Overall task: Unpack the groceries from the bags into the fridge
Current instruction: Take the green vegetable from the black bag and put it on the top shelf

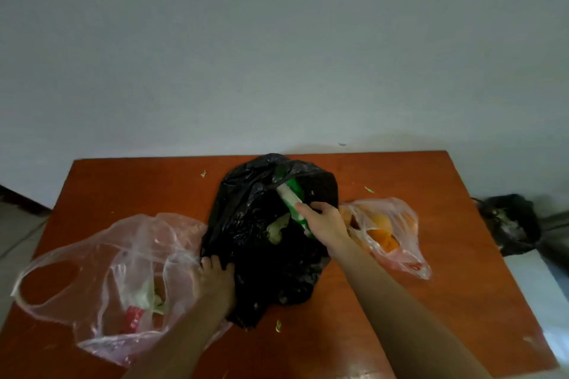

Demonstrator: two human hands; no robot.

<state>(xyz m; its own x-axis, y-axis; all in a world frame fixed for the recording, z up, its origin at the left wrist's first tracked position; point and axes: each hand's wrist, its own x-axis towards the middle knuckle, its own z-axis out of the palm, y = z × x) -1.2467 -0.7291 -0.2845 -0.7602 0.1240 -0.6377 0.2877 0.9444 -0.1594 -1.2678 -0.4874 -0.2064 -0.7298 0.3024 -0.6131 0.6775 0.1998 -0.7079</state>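
A black plastic bag (271, 255) lies in the middle of the reddish-brown table (415, 181). My right hand (326, 221) is closed around a green and white packet (289, 197) that sticks out of the bag's mouth. My left hand (215, 280) presses and grips the bag's left edge. A pale lump (277, 228) shows inside the black bag. To the left lies a clear pinkish bag (101, 271) with a red item (134, 318) and pale greens in it. To the right a second clear bag (388, 231) holds orange produce. The fridge is out of view.
A plain grey wall (277, 40) stands right behind the table. On the floor at the right sits another black bag (511, 221). Small green scraps (278, 325) lie scattered on the tabletop. The table's right edge drops to a pale floor.
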